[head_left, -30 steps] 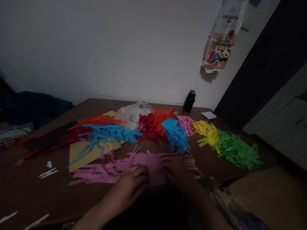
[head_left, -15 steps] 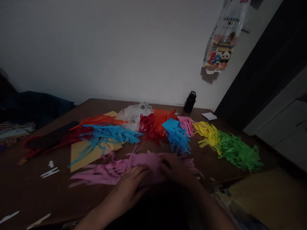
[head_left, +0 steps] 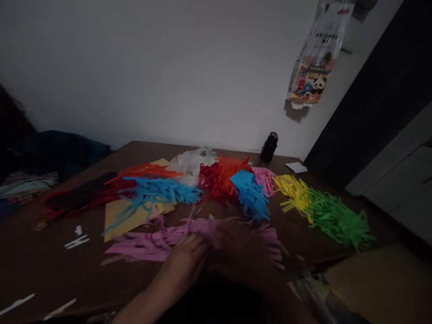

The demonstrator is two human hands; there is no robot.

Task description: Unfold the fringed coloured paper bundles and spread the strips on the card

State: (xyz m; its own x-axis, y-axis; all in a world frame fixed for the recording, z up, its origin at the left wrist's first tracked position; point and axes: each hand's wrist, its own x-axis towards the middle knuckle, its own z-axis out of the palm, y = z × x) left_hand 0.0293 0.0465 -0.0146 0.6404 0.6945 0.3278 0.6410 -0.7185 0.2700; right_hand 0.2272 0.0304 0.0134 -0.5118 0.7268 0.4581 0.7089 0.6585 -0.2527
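A sheet of pink fringed paper (head_left: pixel 148 243) lies across the table near its front edge, with long cut strips spreading to the left and right. My left hand (head_left: pixel 185 256) is on its middle from the front, fingers together and curled over the paper. Close beside it, my right hand (head_left: pixel 236 243) bends over the same uncut middle, fingers curled down onto it. Dim light and shadow hide the right fingertips. Just behind the hands are a blue fringed bundle (head_left: pixel 251 195) and another blue fringed piece (head_left: pixel 165 189) on yellow paper (head_left: pixel 123 216).
Further back lie red (head_left: pixel 211 177), orange (head_left: pixel 232 171), yellow (head_left: pixel 293 191) and green (head_left: pixel 337 218) fringed bundles. A clear plastic bag (head_left: pixel 192 162), a black bottle-like object (head_left: pixel 269 147) and white paper (head_left: pixel 296 167) stand or lie near the wall. White scraps (head_left: pixel 77 241) lie at left.
My right hand has moved left over the middle of the pink paper, covering more of it and coming closer to my left hand. The view has shifted slightly.
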